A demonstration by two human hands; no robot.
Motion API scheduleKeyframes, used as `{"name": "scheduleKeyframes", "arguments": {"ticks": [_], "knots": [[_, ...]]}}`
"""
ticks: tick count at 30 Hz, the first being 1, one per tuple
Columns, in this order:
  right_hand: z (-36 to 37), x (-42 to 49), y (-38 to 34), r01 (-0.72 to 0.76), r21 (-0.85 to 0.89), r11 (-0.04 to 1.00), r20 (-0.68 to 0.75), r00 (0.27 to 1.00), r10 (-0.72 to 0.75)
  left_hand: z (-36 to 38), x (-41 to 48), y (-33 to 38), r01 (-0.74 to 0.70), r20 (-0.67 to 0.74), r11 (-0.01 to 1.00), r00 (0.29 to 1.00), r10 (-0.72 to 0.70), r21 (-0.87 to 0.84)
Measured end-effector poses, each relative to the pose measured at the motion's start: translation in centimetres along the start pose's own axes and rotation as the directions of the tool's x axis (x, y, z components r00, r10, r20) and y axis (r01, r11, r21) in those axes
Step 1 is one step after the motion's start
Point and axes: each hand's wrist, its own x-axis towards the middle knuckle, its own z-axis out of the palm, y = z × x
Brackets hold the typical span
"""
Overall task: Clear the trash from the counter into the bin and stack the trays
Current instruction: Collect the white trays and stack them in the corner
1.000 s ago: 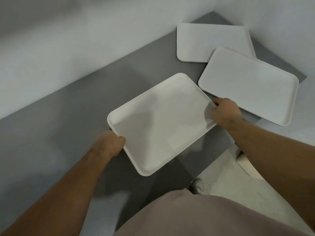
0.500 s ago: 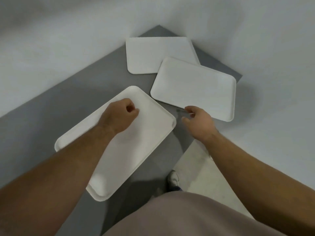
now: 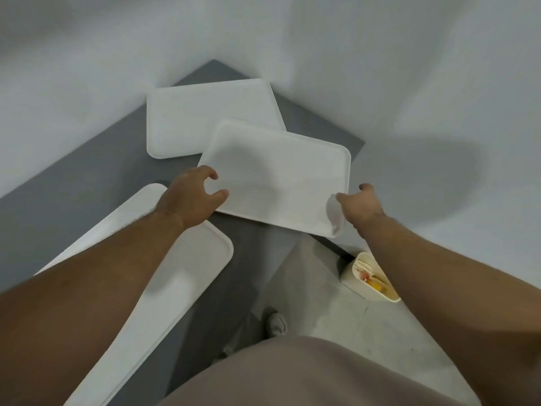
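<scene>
1. Reaching for the middle white rectangular plastic tray (image 3: 278, 174) on the grey table (image 3: 87, 177), the left hand (image 3: 190, 197) and right hand (image 3: 361, 206) are flanking its near corners, each grip wide and holding nothing.
2. This tray is overlapping the far white tray (image 3: 205, 118); the near white tray (image 3: 187, 273) is lying apart.
3. Risk: its right corner is overhanging the table edge, so an uneven lift is likely tipping it toward the cream bin (image 3: 355, 281) below.

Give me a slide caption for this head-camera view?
Both hands, left and right, open, reach for the middle tray on the grey counter.
</scene>
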Motion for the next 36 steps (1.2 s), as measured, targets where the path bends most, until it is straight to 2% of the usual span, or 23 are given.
{"name": "scheduleKeyframes", "arguments": {"ticks": [3,6,9,11,12,13,14,15,17,19,21,22,23,24,25,26,28,30,34,36], "knots": [[0.7,1.5,-0.4,-0.123,0.153,0.981,0.148,0.984,0.1,0.0,1.0,0.8,0.012,-0.021,1.0,1.0,-0.011,0.025],[1.5,2.4,-0.7,-0.112,0.084,0.99,0.202,0.975,0.093,0.0,1.6,1.2,0.031,-0.051,0.999,0.998,-0.029,0.042],[2.3,2.4,-1.0,-0.069,0.064,0.996,0.177,0.983,0.057,0.2,1.7,1.3,0.049,-0.073,0.999,0.996,-0.048,0.023],[2.4,1.8,-1.0,-0.065,0.121,0.991,0.089,0.995,0.054,0.2,1.5,1.3,0.035,-0.092,0.999,0.995,-0.035,-0.007],[2.1,1.6,-1.1,-0.023,0.003,1.0,0.091,0.996,0.023,0.0,1.5,1.3,0.028,-0.118,0.999,0.992,-0.032,-0.035],[2.0,1.0,-0.3,0.144,-0.344,0.928,0.091,0.989,-0.119,-0.3,1.4,1.3,0.025,-0.153,0.997,0.988,-0.035,-0.069],[1.8,0.7,-0.4,0.217,-0.509,0.833,0.07,0.975,-0.211,-0.7,1.4,1.3,0.027,-0.195,0.994,0.98,-0.047,-0.102],[1.7,0.4,-1.1,0.192,-0.566,0.802,0.026,0.976,-0.215,-1.1,1.4,1.1,0.042,-0.236,0.989,0.969,-0.075,-0.14],[1.6,0.9,-1.9,0.177,-0.554,0.813,-0.032,0.972,-0.234,-2.4,1.1,0.6,0.13,-0.285,0.959,0.937,-0.202,-0.252],[1.9,0.9,-2.6,0.191,-0.557,0.808,-0.04,0.966,-0.256,-3.7,0.7,-0.3,0.23,-0.267,0.874,0.892,-0.366,-0.428],[2.3,0.8,-3.8,0.22,-0.601,0.769,-0.004,0.961,-0.277,-5.0,0.1,-1.4,0.279,-0.2,0.763,0.861,-0.468,-0.584],[2.5,0.7,-4.6,0.236,-0.58,0.78,-0.012,0.954,-0.298,-5.8,-0.3,-2.1,0.292,-0.161,0.72,0.858,-0.489,-0.629],[3.1,0.2,-5.2,0.269,-0.43,0.862,-0.004,0.954,-0.3,-6.5,-0.7,-2.8,0.305,-0.128,0.695,0.858,-0.497,-0.652],[3.7,-0.4,-6.2,0.171,-0.055,0.984,-0.032,0.984,-0.173,-7.2,-1.2,-3.6,0.315,-0.108,0.684,0.859,-0.5,-0.658],[4.2,-0.5,-7.4,0.075,0.342,0.937,0.035,0.995,-0.093,-7.8,-1.9,-4.4,0.32,-0.092,0.675,0.861,-0.5,-0.665],[5.0,-1.2,-8.1,0.096,0.38,0.92,0.007,0.994,-0.106,-8.5,-2.8,-5.3,0.319,-0.079,0.658,0.862,-0.5,-0.682],[7.0,-2.8,-9.6,0.22,0.265,0.939,0.001,0.974,-0.228,-9.4,-4.9,-7.2,0.321,-0.072,0.616,0.848,-0.526,-0.719],[9.1,-4.7,-10.4,0.389,0.117,0.914,0.003,0.92,-0.392,-9.6,-7.6,-9.4,0.325,-0.133,0.599,0.794,-0.593,-0.731],[13.1,-8.2,-11.8,0.543,-0.01,0.84,0.101,0.836,-0.54,-8.3,-14.2,-13.6,0.344,-0.403,0.711,0.638,-0.656,-0.613],[15.1,-9.8,-12.2,0.6,-0.056,0.798,0.15,0.795,-0.588,-7.4,-17.2,-15.3,0.391,-0.447,0.734,0.605,-0.66,-0.555]]}}
